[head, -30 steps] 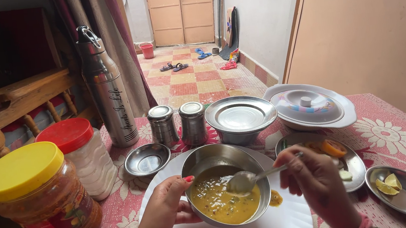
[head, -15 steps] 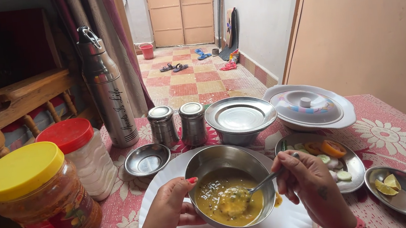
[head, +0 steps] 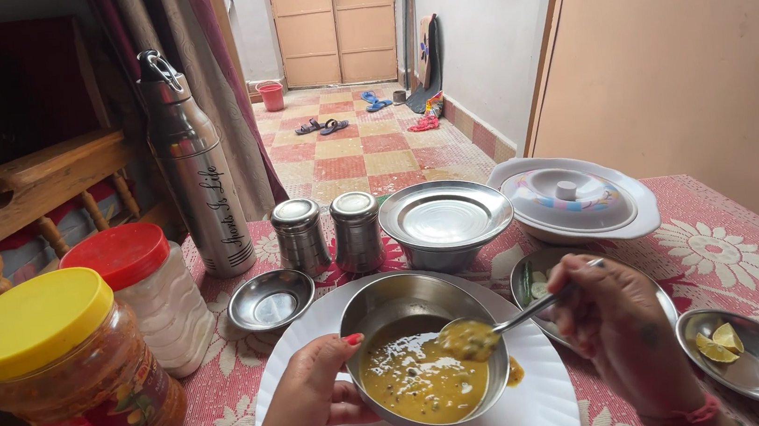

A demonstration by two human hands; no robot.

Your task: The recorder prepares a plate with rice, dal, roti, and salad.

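Steel bowl (head: 389,308): left hand (head: 310,401) fingers curled on its rim
Right hand (head: 618,321): pinching spoon (head: 482,335)
Yellow-lidded jar (head: 66,377): near left

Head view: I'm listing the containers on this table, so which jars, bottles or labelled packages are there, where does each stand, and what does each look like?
Jar with yellow lid: near left corner, round clear plastic, reddish contents, partly red label.
Jar with red lid: just behind it, ribbed clear plastic, white contents.
Steel bottle: behind the jars, tall, silver, dark script down its side.
Two small steel tumblers with lids: beside the bottle, unlabelled.
No screens or signs.
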